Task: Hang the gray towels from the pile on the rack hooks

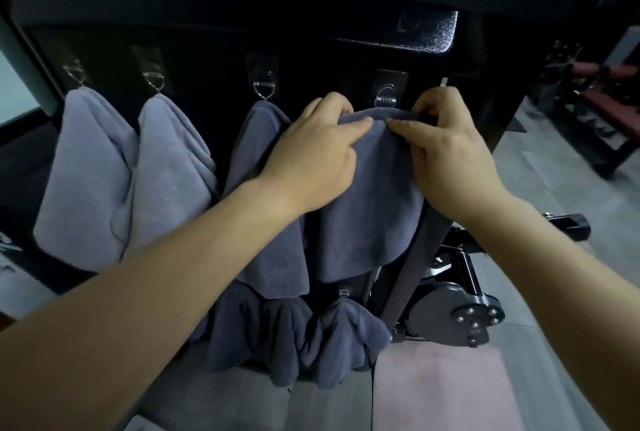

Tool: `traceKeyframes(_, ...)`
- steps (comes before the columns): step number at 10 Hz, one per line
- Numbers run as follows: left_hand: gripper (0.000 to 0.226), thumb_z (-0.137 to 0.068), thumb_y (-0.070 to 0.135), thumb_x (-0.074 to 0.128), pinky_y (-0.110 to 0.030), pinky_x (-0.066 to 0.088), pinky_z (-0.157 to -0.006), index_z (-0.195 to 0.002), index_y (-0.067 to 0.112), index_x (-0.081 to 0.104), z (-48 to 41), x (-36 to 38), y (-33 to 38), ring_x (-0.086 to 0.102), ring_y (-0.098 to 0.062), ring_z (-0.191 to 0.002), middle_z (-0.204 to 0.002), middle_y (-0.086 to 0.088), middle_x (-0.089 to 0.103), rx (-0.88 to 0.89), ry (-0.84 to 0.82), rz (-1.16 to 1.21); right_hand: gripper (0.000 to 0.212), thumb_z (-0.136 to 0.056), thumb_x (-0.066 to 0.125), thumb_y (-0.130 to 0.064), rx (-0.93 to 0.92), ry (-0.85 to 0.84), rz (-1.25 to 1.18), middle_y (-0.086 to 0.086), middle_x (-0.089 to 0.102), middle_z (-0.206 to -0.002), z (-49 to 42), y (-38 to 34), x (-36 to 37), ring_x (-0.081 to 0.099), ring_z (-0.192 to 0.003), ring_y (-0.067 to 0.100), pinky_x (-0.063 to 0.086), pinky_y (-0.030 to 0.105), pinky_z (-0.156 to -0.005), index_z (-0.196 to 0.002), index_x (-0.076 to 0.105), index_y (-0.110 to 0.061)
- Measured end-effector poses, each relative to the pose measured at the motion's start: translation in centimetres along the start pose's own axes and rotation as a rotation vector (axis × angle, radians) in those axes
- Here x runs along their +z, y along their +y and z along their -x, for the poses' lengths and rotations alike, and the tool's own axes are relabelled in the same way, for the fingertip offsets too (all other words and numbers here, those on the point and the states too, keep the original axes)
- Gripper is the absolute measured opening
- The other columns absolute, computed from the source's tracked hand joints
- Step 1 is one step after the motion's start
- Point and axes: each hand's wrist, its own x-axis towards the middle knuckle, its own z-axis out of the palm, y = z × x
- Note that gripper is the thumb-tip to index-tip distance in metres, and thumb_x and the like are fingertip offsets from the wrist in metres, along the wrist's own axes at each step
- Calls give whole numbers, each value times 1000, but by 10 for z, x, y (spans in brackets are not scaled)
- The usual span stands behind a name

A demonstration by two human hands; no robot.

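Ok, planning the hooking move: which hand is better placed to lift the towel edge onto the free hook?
Probably the right hand: it pinches the towel edge almost directly under the free hook, while the left hand grips slightly further aside.

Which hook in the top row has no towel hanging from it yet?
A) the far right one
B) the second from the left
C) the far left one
A: the far right hook shows bare metal, with the left hand and right hand holding a gray towel just below it.
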Motion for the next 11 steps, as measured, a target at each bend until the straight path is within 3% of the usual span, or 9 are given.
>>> traceKeyframes(2, 42, -88, 15, 51, -36, 47, -99, -128, 9, 63, 10, 8, 13, 43, -21, -121, -130, -5, 46, -82, 15, 49, 34, -97, 44, -13, -79, 116, 24, 21, 54, -126, 14, 3, 10, 43, -117, 41, 30, 28, -101, -117, 72, -6)
traceKeyframes(3, 39, -89, 20, 47, -33, 43, -102, -121, 5, 64, 14, 13, 14, 37, -23, -128, -140, -7, 41, -21, 42, -31, 36, -94, 47, -7, -101, 64, -19, 13, 60, -124, 20, 3, 9, 45, -117, 33, 27, 19, -104, -126, 64, -4)
traceKeyframes(5, 56, -100, 40, 44, -27, 36, -111, -149, 13, 40, 21, 16, 12, 40, -13, -134, -147, 2, 45, -31, 3, 182, 46, -96, 49, -15, 23, -25, -165, 1, 55, -125, 23, 1, 8, 42, -119, 23, 23, 11, -104, -141, 54, -9)
traceKeyframes(6, 55, -102, 39, 43, -29, 38, -112, -149, 12, 41, 24, 26, 15, 42, -11, -134, -147, 3, 45, -98, 19, 299, 44, -97, 48, -20, 71, -23, -189, -11, 46, -116, 27, 0, 16, 38, -114, 15, 24, 20, -103, -139, 57, -19)
traceKeyframes(7, 54, -102, 35, 45, -30, 37, -115, -150, 11, 40, 27, 37, 25, 41, -9, -138, -149, 1, 44, -206, 53, 471, 41, -99, 48, -27, 133, -34, -186, -14, 42, -114, 33, -2, 22, 34, -113, 11, 19, 22, -97, -139, 57, -28)
traceKeyframes(8, 53, -102, 33, 46, -36, 34, -117, -151, 14, 39, 33, 41, 33, 40, -9, -140, -149, 1, 47, -248, 88, 513, 42, -100, 50, -29, 161, -85, -241, -12, 41, -117, 36, -1, 18, 35, -117, 13, 23, 28, -103, -142, 54, -29)
traceKeyframes(9, 55, -100, 40, 45, -43, 19, -119, -153, 27, 35, 41, 36, 33, 32, -9, -142, -147, 6, 46, -300, 44, 278, 50, -99, 52, -25, 169, -143, -321, -5, 42, -127, 46, 3, 16, 37, -125, 20, 33, 38, -112, -149, 46, -25)
traceKeyframes(10, 59, -96, 38, 50, -46, 22, -115, -152, 27, 36, 44, 24, 44, 30, -15, -144, -149, 3, 44, -236, 122, 78, 53, -95, 54, -26, 201, -121, -327, 3, 41, -138, 67, 6, 14, 39, -133, 24, 42, 49, -108, -147, 48, -20)
traceKeyframes(11, 51, -91, 25, 55, -43, 37, -109, -142, 17, 52, 45, 23, 66, 44, -25, -134, -142, -7, 51, 79, 232, 72, 47, -92, 57, -22, 252, -84, -289, 9, 43, -138, 110, 13, 10, 45, -131, 25, 49, 48, -101, -139, 54, -14)
